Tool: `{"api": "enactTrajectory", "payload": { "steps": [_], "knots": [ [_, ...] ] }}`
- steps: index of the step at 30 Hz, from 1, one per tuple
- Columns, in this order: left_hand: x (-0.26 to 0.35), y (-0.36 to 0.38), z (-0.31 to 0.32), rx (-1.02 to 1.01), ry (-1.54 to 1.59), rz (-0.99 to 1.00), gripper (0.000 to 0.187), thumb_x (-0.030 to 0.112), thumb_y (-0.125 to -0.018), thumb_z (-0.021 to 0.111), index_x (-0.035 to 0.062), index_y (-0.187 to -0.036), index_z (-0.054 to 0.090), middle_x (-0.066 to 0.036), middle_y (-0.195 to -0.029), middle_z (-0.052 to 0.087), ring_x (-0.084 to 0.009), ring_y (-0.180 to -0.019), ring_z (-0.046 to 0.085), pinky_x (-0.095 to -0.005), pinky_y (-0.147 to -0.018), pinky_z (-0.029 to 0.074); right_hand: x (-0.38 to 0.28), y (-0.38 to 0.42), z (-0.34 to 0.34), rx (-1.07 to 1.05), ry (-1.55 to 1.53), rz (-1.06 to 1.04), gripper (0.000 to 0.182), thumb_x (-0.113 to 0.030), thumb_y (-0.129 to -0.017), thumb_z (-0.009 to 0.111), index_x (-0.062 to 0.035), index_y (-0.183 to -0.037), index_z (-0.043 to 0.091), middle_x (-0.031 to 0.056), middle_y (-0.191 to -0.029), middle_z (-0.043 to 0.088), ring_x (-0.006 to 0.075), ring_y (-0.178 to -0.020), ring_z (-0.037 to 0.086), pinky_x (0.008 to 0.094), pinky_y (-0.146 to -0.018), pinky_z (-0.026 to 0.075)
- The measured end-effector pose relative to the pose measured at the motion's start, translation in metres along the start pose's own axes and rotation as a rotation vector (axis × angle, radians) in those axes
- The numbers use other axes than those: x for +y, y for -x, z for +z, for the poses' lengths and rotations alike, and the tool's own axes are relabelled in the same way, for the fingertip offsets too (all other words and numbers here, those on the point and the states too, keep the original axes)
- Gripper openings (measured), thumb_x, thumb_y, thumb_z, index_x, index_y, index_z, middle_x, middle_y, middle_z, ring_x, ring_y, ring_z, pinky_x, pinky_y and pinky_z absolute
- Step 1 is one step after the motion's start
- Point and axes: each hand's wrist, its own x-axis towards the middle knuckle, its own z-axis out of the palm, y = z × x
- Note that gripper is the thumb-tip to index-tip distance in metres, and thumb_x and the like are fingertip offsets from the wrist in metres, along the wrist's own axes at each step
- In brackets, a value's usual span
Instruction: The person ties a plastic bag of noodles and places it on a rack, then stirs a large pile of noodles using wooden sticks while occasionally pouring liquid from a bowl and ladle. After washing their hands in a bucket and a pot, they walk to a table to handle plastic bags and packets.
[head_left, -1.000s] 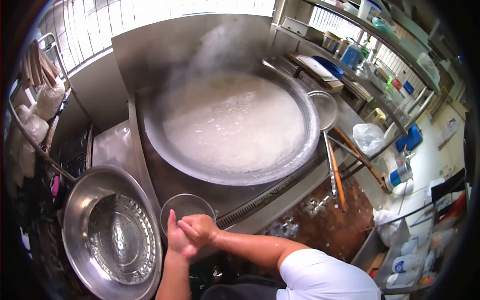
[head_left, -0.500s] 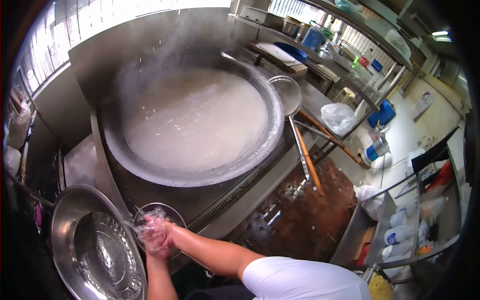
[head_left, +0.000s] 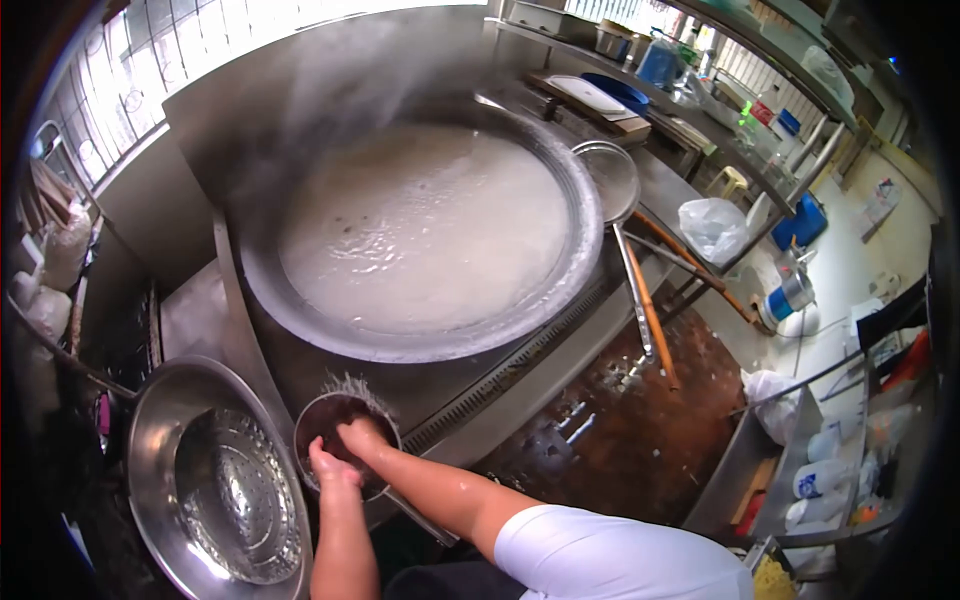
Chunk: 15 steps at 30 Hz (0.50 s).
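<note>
Both my hands are over a round metal pan with a long handle (head_left: 425, 517), which sits below the large pot. My left hand (head_left: 335, 466) is at the pan's near left side, its fingers apart and nothing in them. My right hand (head_left: 362, 437) reaches into the pan, fingers pointing left and loosely apart, with no object visible in it. A spray of water (head_left: 352, 386) rises at the pan's far rim. Left of my hands lies a wide steel basin (head_left: 160, 480) with a perforated metal colander (head_left: 235, 500) in it.
Ahead, a huge pot (head_left: 580, 250) of cloudy, steaming liquid fills the stove. A mesh skimmer (head_left: 612, 180) rests against its right side beside a wooden stick (head_left: 655, 335). A plastic bag (head_left: 713, 228) lies on the right-hand shelf. The brown floor (head_left: 600, 420) looks wet.
My hands were together with water splashing over them; now they are apart above the pan, and the splash is at its far rim. The view has shifted, so everything appears further right.
</note>
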Motion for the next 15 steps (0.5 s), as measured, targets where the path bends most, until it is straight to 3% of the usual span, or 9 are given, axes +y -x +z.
{"api": "enactTrajectory", "payload": {
  "steps": [1,2,4,5,6,8,11,13,15],
  "knots": [
    [-0.010,0.002,-0.001,-0.061,0.003,0.092,0.043,0.042,-0.088,0.049,0.0064,-0.104,0.067,-0.010,-0.101,0.069,-0.0289,-0.095,0.067,-0.0415,-0.080,0.055,0.000,-0.005,0.009,-0.007,-0.095,0.291,0.036,-0.037,-0.088,0.058,-0.0028,-0.088,0.070,0.0217,-0.094,0.071,0.0351,-0.086,0.070,0.0496,-0.076,0.054],
    [-0.014,-0.015,-0.009,0.027,0.021,0.065,0.041,0.035,-0.090,0.051,0.0055,-0.115,0.065,-0.011,-0.106,0.068,-0.0297,-0.092,0.068,-0.0444,-0.078,0.056,0.000,-0.003,0.007,-0.222,-0.528,0.319,0.034,-0.037,-0.090,0.057,-0.0057,-0.086,0.069,0.0181,-0.090,0.070,0.0335,-0.080,0.068,0.0488,-0.073,0.054],
    [-0.020,-0.037,-0.016,-0.172,-0.047,0.157,0.033,0.027,-0.092,0.053,0.0049,-0.113,0.065,-0.013,-0.103,0.068,-0.0297,-0.088,0.069,-0.0404,-0.074,0.059,-0.005,0.003,-0.001,-0.625,-1.346,0.700,0.032,-0.038,-0.094,0.055,-0.0113,-0.081,0.068,0.0110,-0.082,0.068,0.0303,-0.069,0.062,0.0472,-0.068,0.054],
    [-0.027,-0.023,-0.018,-0.167,0.116,0.176,0.027,0.022,-0.095,0.051,0.0045,-0.106,0.068,-0.014,-0.095,0.069,-0.0280,-0.084,0.070,-0.0348,-0.067,0.060,-0.008,0.009,-0.006,-0.610,-1.372,0.678,0.042,-0.045,-0.093,0.061,-0.0172,-0.063,0.051,0.0004,-0.056,0.049,0.0168,-0.046,0.050,0.0322,-0.043,0.044],
    [-0.022,-0.013,-0.012,-0.153,0.138,0.198,0.027,0.022,-0.095,0.051,0.0045,-0.106,0.068,-0.014,-0.095,0.069,-0.0280,-0.084,0.070,-0.0348,-0.067,0.060,-0.032,0.031,-0.045,-0.733,-1.445,0.677,0.048,-0.049,-0.092,0.064,-0.0200,-0.060,0.044,-0.0029,-0.051,0.043,0.0121,-0.040,0.043,0.0267,-0.040,0.037],
    [-0.006,0.003,-0.006,-0.270,-0.143,0.114,0.030,0.032,-0.096,0.049,0.0076,-0.100,0.065,-0.011,-0.091,0.070,-0.0255,-0.073,0.068,-0.0345,-0.059,0.057,-0.050,0.053,-0.071,-0.920,-1.441,0.473,0.050,-0.036,-0.095,0.065,-0.0196,-0.054,0.040,-0.0035,-0.044,0.035,0.0086,-0.039,0.039,0.0240,-0.044,0.037],
    [0.009,0.067,0.005,-0.317,-0.328,0.124,0.037,0.044,-0.096,0.047,0.0104,-0.095,0.063,-0.008,-0.087,0.070,-0.0217,-0.063,0.065,-0.0343,-0.051,0.054,-0.106,0.093,-0.110,-1.132,-1.341,0.286,0.048,-0.039,-0.101,0.053,-0.0168,-0.058,0.047,-0.0004,-0.049,0.044,0.0151,-0.048,0.049,0.0304,-0.049,0.043],
    [0.008,0.134,0.048,-0.413,-0.292,0.156,0.036,0.043,-0.094,0.054,0.0085,-0.099,0.064,-0.007,-0.088,0.068,-0.0192,-0.063,0.063,-0.0325,-0.053,0.052,-0.134,0.115,-0.162,-1.269,-1.291,-0.017,0.048,-0.039,-0.104,0.045,-0.0137,-0.064,0.052,0.0025,-0.053,0.049,0.0202,-0.055,0.057,0.0340,-0.053,0.048],
    [0.001,0.151,0.035,-0.494,-0.305,0.120,0.033,0.038,-0.092,0.059,0.0069,-0.101,0.064,-0.006,-0.088,0.068,-0.0180,-0.064,0.062,-0.0307,-0.055,0.052,-0.130,0.119,-0.192,-1.440,-1.263,-0.257,0.046,-0.036,-0.105,0.045,-0.0099,-0.068,0.057,0.0063,-0.059,0.055,0.0227,-0.058,0.061,0.0352,-0.058,0.050]
  ]
}}
